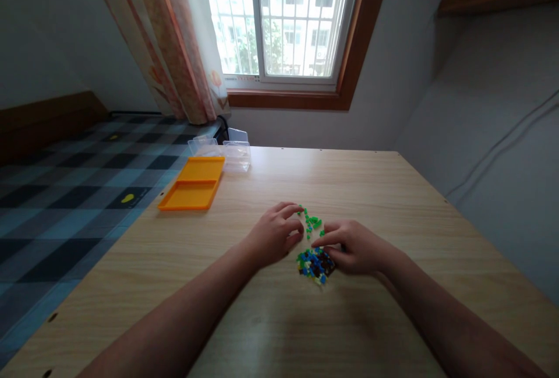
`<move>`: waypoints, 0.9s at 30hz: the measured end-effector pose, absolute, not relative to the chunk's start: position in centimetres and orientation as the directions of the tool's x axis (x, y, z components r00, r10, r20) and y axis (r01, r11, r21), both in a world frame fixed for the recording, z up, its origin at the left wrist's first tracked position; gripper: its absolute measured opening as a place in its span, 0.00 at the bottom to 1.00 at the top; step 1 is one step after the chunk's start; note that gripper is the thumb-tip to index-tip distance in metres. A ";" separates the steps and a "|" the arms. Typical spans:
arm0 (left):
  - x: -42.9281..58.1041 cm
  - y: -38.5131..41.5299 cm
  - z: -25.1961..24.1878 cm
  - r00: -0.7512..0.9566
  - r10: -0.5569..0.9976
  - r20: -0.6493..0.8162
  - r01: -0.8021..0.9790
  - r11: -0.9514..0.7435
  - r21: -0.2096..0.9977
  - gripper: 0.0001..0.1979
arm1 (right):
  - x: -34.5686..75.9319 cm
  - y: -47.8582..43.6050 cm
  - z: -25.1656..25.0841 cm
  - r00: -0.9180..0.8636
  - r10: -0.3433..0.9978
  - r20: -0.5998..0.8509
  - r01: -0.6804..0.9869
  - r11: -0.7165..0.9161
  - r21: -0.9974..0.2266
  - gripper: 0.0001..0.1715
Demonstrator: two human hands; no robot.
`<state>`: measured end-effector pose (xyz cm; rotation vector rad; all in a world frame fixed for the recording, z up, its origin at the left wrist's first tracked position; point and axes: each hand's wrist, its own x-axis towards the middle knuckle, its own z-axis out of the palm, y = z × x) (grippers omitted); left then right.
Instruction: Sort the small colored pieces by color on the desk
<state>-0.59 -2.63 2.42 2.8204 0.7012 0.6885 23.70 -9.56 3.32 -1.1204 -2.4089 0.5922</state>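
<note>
My left hand [279,233] rests on the table with its fingers curved and apart. Its index fingertip reaches the edge of a loose scatter of small green building bricks [316,223]. Just in front of me lies a mixed pile of tiny bricks [312,264] in blue, green, dark brown, white and yellow. My right hand [349,244] comes in from the right, its index finger stretched over the pile's far edge and its thumb at the pile's right side. Nothing shows held in either hand, though the undersides of the fingers are hidden.
On the wooden table [174,285], an orange two-part tray [194,182] lies at the far left. Behind it stand clear plastic boxes [236,155]. A bed with a checked cover [87,168] adjoins the left edge; a window and curtain [174,46] are beyond.
</note>
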 end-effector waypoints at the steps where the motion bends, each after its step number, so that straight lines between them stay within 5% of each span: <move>1: -0.7 -2.7 2.5 0.789 0.468 0.397 0.393 -0.882 0.260 0.06 | 23.6 -9.6 3.3 -0.597 0.780 0.188 0.604 0.591 -0.536 0.24; 8: -1.3 -3.3 3.9 0.819 0.425 0.385 0.337 -0.900 0.276 0.06 | 22.8 -9.9 3.3 -0.622 0.763 0.176 0.603 0.610 -0.513 0.24; 16: -1.5 -4.3 5.6 0.919 0.365 0.151 0.342 -0.926 0.158 0.06 | 23.1 -9.4 2.8 -0.575 0.798 0.180 0.657 0.582 -0.479 0.23; 27: -1.2 -5.4 5.8 0.939 0.343 0.034 0.332 -0.927 0.177 0.07 | 23.2 -9.6 2.6 -0.600 0.774 0.201 0.625 0.611 -0.486 0.26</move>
